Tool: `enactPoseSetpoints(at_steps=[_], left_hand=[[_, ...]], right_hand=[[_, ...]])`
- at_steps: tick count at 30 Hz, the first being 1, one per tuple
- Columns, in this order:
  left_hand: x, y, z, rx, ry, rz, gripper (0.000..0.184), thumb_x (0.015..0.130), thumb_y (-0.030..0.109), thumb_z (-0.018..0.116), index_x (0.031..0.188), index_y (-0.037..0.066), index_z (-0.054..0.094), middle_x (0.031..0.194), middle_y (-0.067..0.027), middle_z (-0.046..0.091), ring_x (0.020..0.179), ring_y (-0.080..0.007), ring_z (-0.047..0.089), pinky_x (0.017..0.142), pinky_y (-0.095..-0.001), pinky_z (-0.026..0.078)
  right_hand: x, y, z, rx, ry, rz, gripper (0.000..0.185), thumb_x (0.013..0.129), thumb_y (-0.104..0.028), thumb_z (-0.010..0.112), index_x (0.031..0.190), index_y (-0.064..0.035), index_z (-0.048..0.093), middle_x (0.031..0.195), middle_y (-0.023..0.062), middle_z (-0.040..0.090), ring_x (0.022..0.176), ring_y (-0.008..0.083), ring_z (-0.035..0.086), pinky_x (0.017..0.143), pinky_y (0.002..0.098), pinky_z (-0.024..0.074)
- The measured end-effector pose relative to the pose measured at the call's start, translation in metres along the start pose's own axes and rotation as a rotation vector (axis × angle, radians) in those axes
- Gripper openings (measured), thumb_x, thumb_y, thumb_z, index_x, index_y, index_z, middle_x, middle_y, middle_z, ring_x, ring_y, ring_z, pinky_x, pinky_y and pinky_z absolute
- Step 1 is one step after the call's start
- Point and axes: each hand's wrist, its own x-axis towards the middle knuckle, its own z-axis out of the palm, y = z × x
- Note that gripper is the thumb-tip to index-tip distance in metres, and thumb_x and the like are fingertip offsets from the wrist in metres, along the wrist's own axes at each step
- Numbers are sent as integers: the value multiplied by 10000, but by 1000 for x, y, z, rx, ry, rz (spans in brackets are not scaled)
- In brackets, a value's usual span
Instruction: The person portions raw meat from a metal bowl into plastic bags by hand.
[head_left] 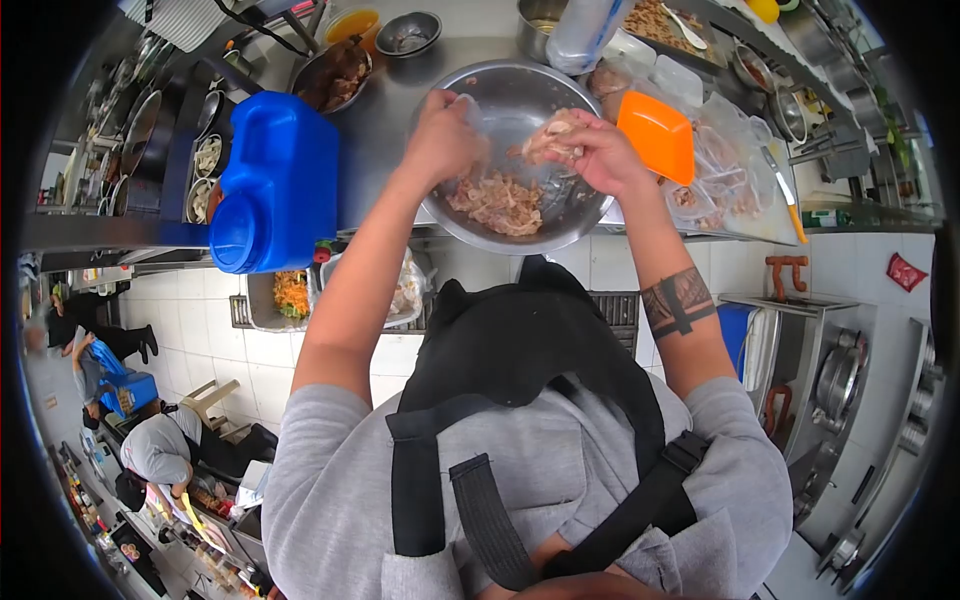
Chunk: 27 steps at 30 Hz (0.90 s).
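A large steel bowl (pixel 513 88) stands at the counter's front edge with shredded raw meat (pixel 498 203) in its lower part. Over the bowl's left side is my left hand (pixel 447 138), its fingers closed and blurred by motion; a pale translucent thing shows beside them, too smeared to identify. Fingers of my right hand (pixel 600 155) pinch a piece of pale meat (pixel 555 135) above the bowl's right side. An orange plastic container (pixel 656 138) lies just right of my right hand.
A blue jug (pixel 277 185) stands left of the bowl. Behind are small bowls (pixel 408 35) and a clear bottle (pixel 588 35). Plastic bags (pixel 715 150) and a yellow-handled knife (pixel 785 195) lie right. Several people (pixel 165 450) are at lower left.
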Motion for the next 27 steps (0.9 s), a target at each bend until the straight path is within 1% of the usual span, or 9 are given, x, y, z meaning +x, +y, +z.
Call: enactPoseSetpoints(at_steps=[4,7,9,12,14,17,19,22,27], left_hand=[[1,12,-2,81,-63,47,427,789,245,710,1142,6,680,1159,-182,659,1289,-344,467,1011,-428,484],[4,27,-11,-15,-218,-82,619,735,108,759,1325,-11,613,1465,-182,428,1312,-343,505,1062,-384,464],[2,38,-19,-270,-253,-202,692,711,116,779,1364,-18,592,1451,-174,447,1333,-316,494,1062,-382,466],[4,28,-7,-259,-199,-195,706,703,109,775,1371,-21,590,1446,-171,459,1337,-308,493,1062,-375,463],[4,21,1,-320,-162,-229,707,698,105,772,1369,-23,592,1445,-171,465,1337,-306,495,1064,-366,458],[3,21,0,-352,-138,-241,709,693,91,764,1369,-30,589,1443,-172,469,1332,-308,500,1071,-355,448],[3,25,-3,-314,-131,-216,714,691,79,758,1373,-35,582,1440,-172,471,1329,-309,503,1074,-350,444],[2,24,0,-346,-122,-206,727,685,52,747,1382,-48,566,1424,-168,474,1318,-314,509,1073,-346,443],[-3,16,15,-253,-105,-156,709,693,49,740,1378,-35,573,1423,-170,464,1307,-324,517,1071,-350,447]], right_hand=[[0,-16,23,183,-134,-87,363,896,61,570,1246,-35,558,1145,95,672,1082,250,672,971,454,568],[15,-7,47,217,-115,-210,254,883,37,622,1135,18,600,1122,106,663,1021,256,682,967,409,577],[38,16,49,-582,-74,-163,216,900,30,599,1113,49,626,1108,99,683,1013,238,689,962,375,567],[39,17,65,-792,-39,-89,262,904,20,593,1157,50,655,1076,91,703,995,208,695,918,346,564],[38,13,60,-458,-36,2,358,910,8,584,1263,28,638,1095,108,706,1018,208,692,883,352,570],[42,22,43,-846,140,-93,385,911,-26,612,1294,19,621,1173,151,669,1016,223,682,882,351,579],[45,44,32,-599,347,40,287,896,-35,638,1176,29,638,1100,158,663,946,228,683,837,359,606],[48,61,23,-67,171,314,165,873,-36,665,1029,6,632,941,126,659,810,215,678,727,351,610],[53,45,23,-611,97,158,107,855,-15,653,956,-5,618,800,83,641,717,201,672,632,346,587]])
